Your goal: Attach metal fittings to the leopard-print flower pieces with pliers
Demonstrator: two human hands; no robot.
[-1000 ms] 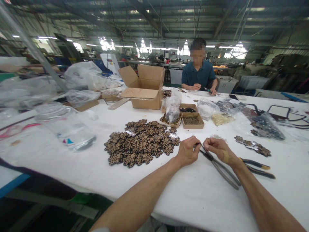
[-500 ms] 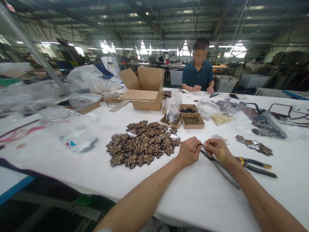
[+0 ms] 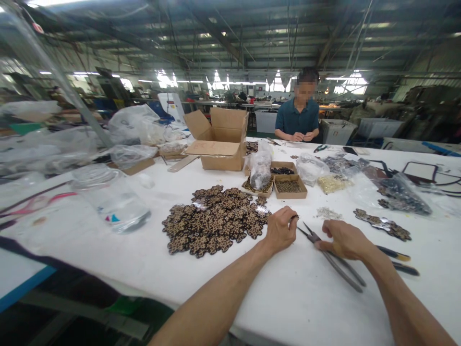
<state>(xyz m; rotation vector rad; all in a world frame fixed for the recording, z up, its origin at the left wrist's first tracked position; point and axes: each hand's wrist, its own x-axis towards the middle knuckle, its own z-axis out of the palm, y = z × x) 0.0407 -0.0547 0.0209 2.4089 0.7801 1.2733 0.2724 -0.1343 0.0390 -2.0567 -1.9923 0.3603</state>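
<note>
My left hand [image 3: 282,228] is closed in a pinch on something small and dark at its fingertips, too small to make out. A little to the right, my right hand [image 3: 344,239] hovers low, its thumb and curled forefinger apart. That thumb meets or overlaps a pair of long-nose pliers [image 3: 333,259] near the pivot. The pliers lie on the white table with jaws and grey handles spread. To the left of my left hand is a heap of leopard-print flower-shaped pieces [image 3: 216,221]. Small pale bits [image 3: 328,213] are scattered beyond my right hand.
Behind my right forearm lie yellow-and-black-handled pliers [image 3: 405,268]. Ahead stand small boxes of studs [image 3: 291,194] and a cardboard box [image 3: 223,162]. A clear plastic jar [image 3: 118,211] lies at left, more printed pieces [image 3: 383,225] at right. A person [image 3: 298,117] works across the table.
My right hand has parted from my left and moved right and down to the long-nose pliers, its fingers opening. My left hand keeps its pinch. The view has shifted slightly.
</note>
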